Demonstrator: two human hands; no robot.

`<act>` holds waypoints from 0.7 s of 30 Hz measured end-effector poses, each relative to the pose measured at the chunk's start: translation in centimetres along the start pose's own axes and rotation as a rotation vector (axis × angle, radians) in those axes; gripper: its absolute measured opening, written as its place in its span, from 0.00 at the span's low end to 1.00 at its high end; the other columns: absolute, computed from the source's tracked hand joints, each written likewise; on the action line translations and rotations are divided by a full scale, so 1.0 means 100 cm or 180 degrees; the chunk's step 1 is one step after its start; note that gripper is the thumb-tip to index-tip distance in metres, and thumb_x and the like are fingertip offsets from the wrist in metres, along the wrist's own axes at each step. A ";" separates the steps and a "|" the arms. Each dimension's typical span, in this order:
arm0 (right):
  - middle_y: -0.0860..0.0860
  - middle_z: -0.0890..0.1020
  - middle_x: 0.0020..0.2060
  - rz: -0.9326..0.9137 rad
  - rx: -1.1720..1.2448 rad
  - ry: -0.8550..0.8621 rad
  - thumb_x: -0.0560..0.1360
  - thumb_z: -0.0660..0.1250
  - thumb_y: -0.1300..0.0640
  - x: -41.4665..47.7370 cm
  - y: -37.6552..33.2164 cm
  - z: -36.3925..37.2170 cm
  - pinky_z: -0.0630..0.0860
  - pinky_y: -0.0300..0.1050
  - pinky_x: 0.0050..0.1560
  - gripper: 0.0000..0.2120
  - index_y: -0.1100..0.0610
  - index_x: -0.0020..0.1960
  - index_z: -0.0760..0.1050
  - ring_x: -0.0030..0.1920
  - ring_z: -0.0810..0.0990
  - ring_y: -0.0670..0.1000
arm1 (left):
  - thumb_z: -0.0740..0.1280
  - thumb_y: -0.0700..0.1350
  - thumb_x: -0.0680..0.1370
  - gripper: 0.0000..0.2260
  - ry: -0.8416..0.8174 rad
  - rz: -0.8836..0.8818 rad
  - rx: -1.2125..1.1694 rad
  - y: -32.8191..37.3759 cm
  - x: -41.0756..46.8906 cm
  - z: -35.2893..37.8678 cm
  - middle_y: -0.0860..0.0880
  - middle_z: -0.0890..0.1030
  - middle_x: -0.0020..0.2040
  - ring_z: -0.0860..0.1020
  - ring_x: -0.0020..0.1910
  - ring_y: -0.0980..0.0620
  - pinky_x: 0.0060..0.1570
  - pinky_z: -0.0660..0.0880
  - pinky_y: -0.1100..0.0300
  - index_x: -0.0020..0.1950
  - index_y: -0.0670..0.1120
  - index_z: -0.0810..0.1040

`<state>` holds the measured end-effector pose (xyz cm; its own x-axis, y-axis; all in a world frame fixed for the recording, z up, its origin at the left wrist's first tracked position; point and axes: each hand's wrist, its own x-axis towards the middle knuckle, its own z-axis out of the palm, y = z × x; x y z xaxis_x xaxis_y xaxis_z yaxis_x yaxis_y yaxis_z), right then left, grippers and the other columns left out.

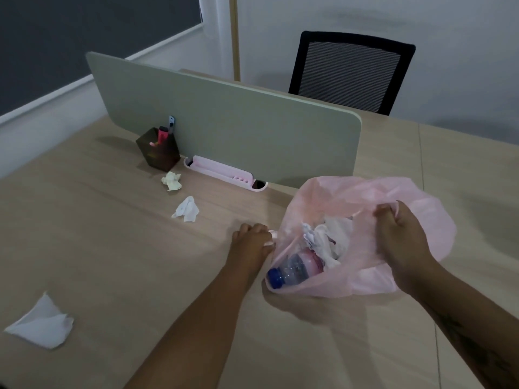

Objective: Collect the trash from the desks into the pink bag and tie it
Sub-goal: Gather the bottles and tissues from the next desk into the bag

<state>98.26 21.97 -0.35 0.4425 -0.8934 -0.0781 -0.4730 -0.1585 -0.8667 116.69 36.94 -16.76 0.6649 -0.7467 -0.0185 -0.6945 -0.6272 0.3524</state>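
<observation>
Most of the plastic bottle (292,269) lies behind the filmy wall of the pink bag (365,197), so only its blue cap and shoulder read clearly; its label is too blurred to make out. The crumpled papers (325,237) inside the bag overlap, and their count cannot be told. The left hand (251,242) curls its fingers (254,228) under, hiding the fingertips against the bag's rim. The right hand (398,234) covers the bag edge it pinches. The office chair (351,71) is hidden below its backrest by the divider panel (224,127) and the tabletop (112,248). Both forearms run off the near edge.
</observation>
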 end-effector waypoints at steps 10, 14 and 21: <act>0.52 0.78 0.43 -0.0130 -0.0115 -0.0240 0.83 0.51 0.52 0.002 0.006 0.032 0.72 0.44 0.39 0.13 0.54 0.52 0.73 0.41 0.76 0.51 | 0.71 0.49 0.76 0.14 0.0950 -0.1308 0.0221 -0.129 0.024 -0.068 0.40 0.80 0.55 0.78 0.54 0.39 0.52 0.74 0.49 0.59 0.45 0.77; 0.54 0.79 0.43 -0.0057 -0.0195 -0.0256 0.83 0.51 0.51 0.000 0.013 0.035 0.72 0.45 0.39 0.14 0.56 0.50 0.73 0.42 0.76 0.54 | 0.69 0.60 0.75 0.25 0.0237 -0.1661 0.0257 -0.145 0.030 -0.057 0.44 0.64 0.73 0.66 0.65 0.38 0.61 0.68 0.47 0.70 0.53 0.71; 0.53 0.80 0.45 0.0166 -0.0050 -0.0190 0.83 0.52 0.51 0.006 0.009 0.033 0.75 0.47 0.43 0.14 0.55 0.52 0.74 0.46 0.78 0.55 | 0.62 0.40 0.79 0.06 0.0507 -0.0940 -0.0750 -0.091 -0.001 -0.028 0.44 0.75 0.46 0.77 0.45 0.42 0.46 0.73 0.51 0.45 0.43 0.77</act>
<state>100.59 22.62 -2.80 0.4612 -0.8741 -0.1526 -0.5082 -0.1193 -0.8529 123.74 43.35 -17.36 0.8734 -0.4868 -0.0123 -0.3978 -0.7278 0.5586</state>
